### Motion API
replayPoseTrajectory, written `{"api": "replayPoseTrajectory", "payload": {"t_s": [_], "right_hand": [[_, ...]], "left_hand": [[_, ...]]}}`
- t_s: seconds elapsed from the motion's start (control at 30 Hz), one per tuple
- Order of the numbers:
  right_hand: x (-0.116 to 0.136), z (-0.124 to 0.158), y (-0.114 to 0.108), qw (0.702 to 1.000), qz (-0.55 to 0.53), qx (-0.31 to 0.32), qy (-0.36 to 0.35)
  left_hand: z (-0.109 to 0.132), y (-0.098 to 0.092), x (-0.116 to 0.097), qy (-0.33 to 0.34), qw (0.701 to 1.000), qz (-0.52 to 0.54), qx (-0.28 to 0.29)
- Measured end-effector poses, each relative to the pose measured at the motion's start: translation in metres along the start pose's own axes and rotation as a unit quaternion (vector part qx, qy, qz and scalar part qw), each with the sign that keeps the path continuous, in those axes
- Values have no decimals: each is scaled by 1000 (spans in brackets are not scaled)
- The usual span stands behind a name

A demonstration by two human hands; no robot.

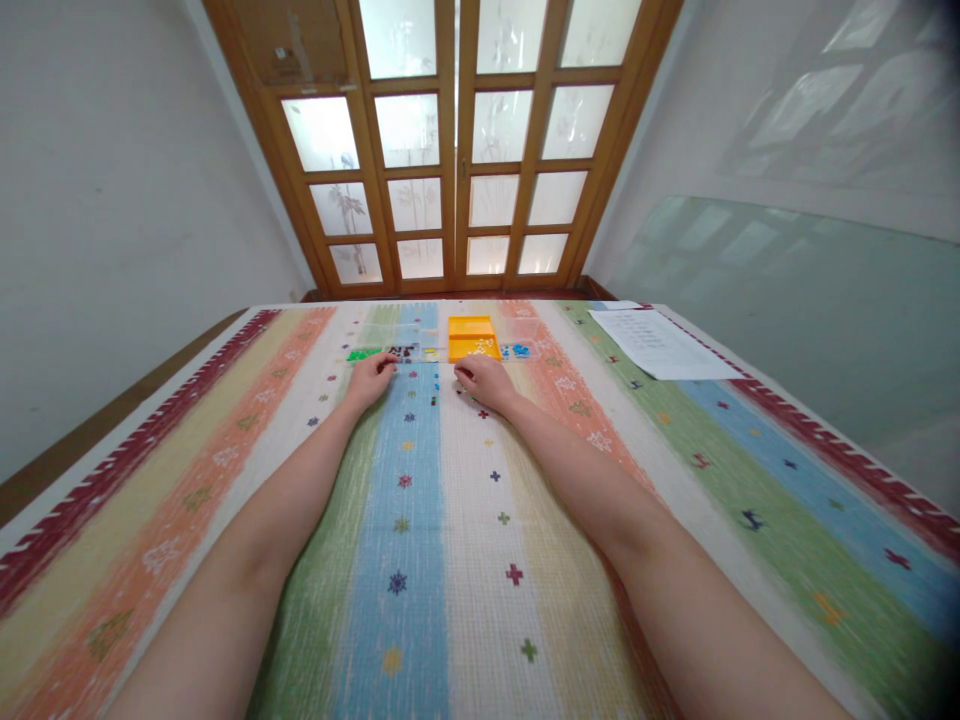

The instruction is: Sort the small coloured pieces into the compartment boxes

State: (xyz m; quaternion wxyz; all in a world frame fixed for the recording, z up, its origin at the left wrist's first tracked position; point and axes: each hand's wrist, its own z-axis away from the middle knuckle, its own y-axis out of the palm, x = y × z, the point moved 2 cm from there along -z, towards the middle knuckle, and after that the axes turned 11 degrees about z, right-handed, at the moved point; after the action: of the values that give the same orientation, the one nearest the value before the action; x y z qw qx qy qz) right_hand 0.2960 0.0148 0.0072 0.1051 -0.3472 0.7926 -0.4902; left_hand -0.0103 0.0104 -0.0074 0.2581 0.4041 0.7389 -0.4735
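My left hand (371,379) rests at the near edge of a clear box of small dark pieces (402,351), its fingertips drawn together. Whatever they may pinch is too small to make out. Beside it lie small green pieces (363,355) and a few yellow pieces (430,353). My right hand (486,380) is curled with thumb and fingers together, just in front of an open orange box (470,326) with small white pieces (480,346) in it. Anything between those fingers is hidden. Several tiny blue and dark pieces (434,401) lie on the cloth between my hands.
Blue pieces (516,351) sit in a clear box right of the orange one. Printed paper sheets (660,342) lie at the back right. A striped tablecloth (405,620) covers the table. Wooden doors with glass panes (457,150) stand behind, with walls on both sides.
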Motion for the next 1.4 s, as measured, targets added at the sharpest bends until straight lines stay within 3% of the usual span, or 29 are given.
{"api": "replayPoseTrajectory", "payload": {"t_s": [0.2, 0.33, 0.53, 1.07, 1.4], "right_hand": [[-1, 0, 0, 1000, -2, -3, 3], [0, 0, -1, 1000, -3, -1, 6], [0, 0, 0, 1000, -2, 1, 8], [0, 0, 1, 1000, -8, -4, 5], [-1, 0, 1, 1000, -5, -2, 7]], "left_hand": [[18, 31, -53, 144, 962, -34, 228], [25, 37, -67, 193, 936, -67, 288], [28, 41, -70, 212, 926, -100, 294], [32, 47, -80, 207, 936, -130, 255], [27, 46, -68, 132, 972, -78, 179]]}}
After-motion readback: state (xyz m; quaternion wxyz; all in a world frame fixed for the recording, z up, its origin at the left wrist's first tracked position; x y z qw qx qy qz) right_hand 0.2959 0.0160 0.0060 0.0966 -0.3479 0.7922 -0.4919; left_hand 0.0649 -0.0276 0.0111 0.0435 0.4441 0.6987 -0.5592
